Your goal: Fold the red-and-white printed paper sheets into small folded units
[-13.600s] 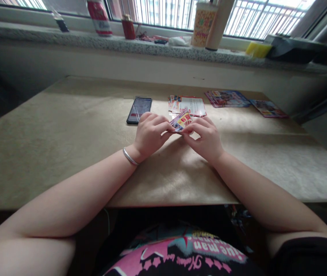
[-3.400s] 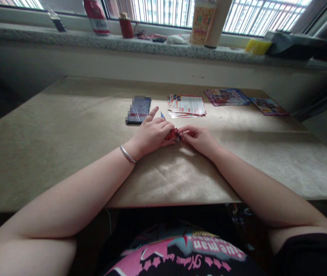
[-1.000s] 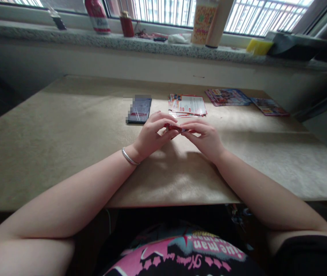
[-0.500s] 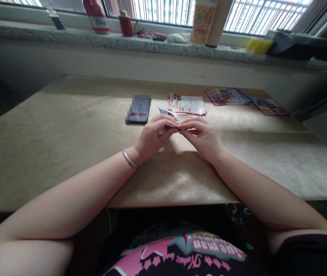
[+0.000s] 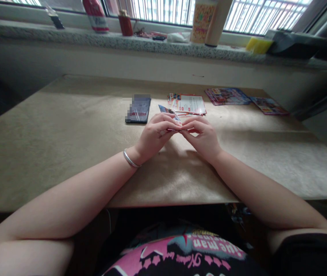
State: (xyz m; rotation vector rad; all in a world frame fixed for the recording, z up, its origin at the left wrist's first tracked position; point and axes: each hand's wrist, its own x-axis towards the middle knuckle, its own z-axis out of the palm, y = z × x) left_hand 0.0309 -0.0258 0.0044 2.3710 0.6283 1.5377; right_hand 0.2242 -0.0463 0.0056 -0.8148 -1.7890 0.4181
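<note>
My left hand (image 5: 153, 135) and my right hand (image 5: 203, 136) meet above the middle of the brown table (image 5: 65, 130). Both pinch a small folded piece of coloured printed paper (image 5: 171, 115) between their fingertips. A blue and red corner of it sticks up behind my left fingers; the rest is hidden by my hands. A silver bangle (image 5: 130, 159) sits on my left wrist.
A dark phone (image 5: 138, 110) lies just beyond my left hand. A stack of printed leaflets (image 5: 188, 104) lies behind my hands, with two more leaflets (image 5: 227, 96) (image 5: 269, 106) further right. The window sill (image 5: 123, 40) carries a red can, cups and a yellow sponge.
The paper has gone from a larger folded leaflet to a small packet. Over the last second my hands stayed together, and a corner of the paper rose behind my left fingers.
</note>
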